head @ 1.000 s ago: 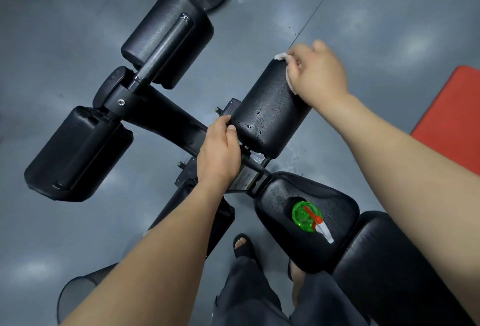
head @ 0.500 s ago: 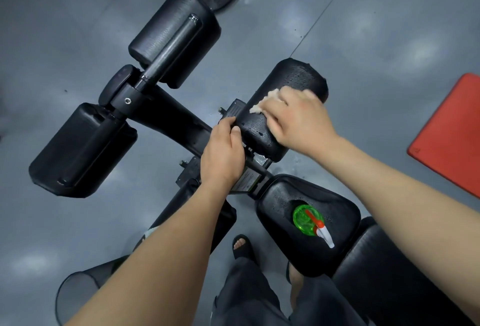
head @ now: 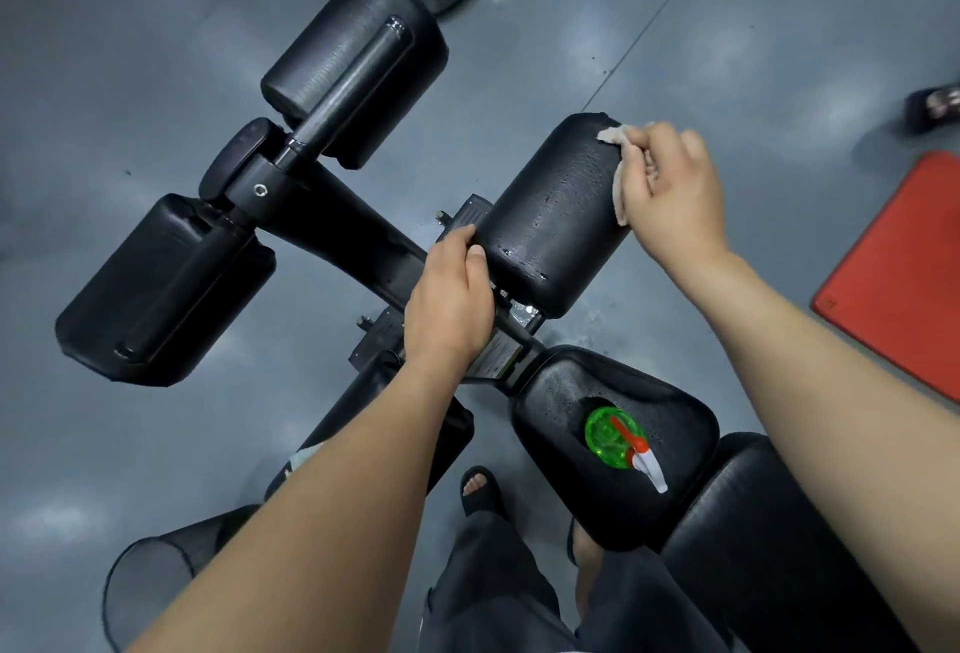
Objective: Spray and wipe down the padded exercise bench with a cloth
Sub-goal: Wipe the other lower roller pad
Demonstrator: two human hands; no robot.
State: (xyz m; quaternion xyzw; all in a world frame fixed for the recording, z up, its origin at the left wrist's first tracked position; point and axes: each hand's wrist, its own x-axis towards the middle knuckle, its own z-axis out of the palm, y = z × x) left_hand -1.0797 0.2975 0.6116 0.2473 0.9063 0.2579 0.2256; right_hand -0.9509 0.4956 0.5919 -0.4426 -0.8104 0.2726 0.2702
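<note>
My right hand (head: 670, 189) grips the crumpled beige cloth (head: 615, 137) at the far end of the black padded roller (head: 550, 215), right of centre frame. 0.5 s ago it was mid-pad, so the stroke has swept outward. Droplets on the near face suggest more wiping. My left hand (head: 449, 299) clasps the roller's inner end. The green spray bottle (head: 618, 439) stands on the black seat pad (head: 561, 486), lower right.

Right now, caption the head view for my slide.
Right hand holds pale cloth on black padded roller, left hand steadying it, green spray bottle nearby.
</note>
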